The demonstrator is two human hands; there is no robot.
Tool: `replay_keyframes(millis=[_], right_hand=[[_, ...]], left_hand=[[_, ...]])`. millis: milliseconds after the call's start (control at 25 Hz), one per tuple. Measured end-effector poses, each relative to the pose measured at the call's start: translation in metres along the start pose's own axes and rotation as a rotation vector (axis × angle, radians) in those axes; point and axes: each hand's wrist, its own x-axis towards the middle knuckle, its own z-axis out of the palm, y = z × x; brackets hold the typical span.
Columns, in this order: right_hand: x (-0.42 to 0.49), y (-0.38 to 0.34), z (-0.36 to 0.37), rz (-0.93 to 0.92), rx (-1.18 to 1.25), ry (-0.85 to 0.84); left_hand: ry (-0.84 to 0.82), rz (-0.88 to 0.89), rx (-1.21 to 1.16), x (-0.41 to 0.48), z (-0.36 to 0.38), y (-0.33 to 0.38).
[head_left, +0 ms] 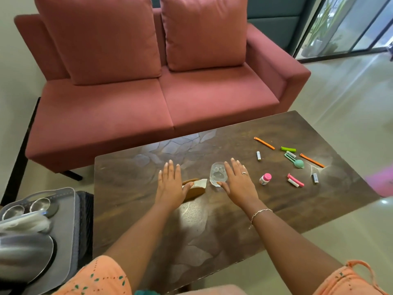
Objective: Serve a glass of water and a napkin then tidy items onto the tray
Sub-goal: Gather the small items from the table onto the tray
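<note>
on the counter [234, 220], the glass [218, 174] and napkin [201, 183] are set toward the sofa [127, 116], seemingly served; the left hand [170, 184] and right hand [238, 184] are spread flat alongside, gripping nothing.

A single wide-angle camera sits on the person's head and looks forward and down. It stands over the near edge of the desk [276, 128], close enough that both forearms rise from the bottom edge to the left hand [170, 186] and right hand [239, 186] near the picture's middle. The desk top lies slantwise, its far corner toward the upper right. Beyond it the view faces a sofa [127, 107]. A tray [66, 231] is cut by the lower left edge; floor [350, 103] and glass doors [350, 24] fill the upper right.
</note>
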Motion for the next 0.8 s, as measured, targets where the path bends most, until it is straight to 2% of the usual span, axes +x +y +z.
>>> replay_keyframes(millis=[200,440,680,800], right_hand=[[0.005,0.032,0.004,0.045,0.021,-0.006],[0.025,0.083,0.009,0.016,0.023,-0.031],[0.046,0.198,0.007,-0.009,0.009,-0.131],[0.044,0.256,0.011,0.057,0.041,-0.165]], left_hand=[[-0.016,0.027,0.012,0.018,0.002,0.02],[-0.048,0.031,-0.004,0.051,0.012,0.059],[-0.176,0.084,-0.073,0.102,0.042,0.162],[-0.24,0.128,-0.13,0.122,0.059,0.205]])
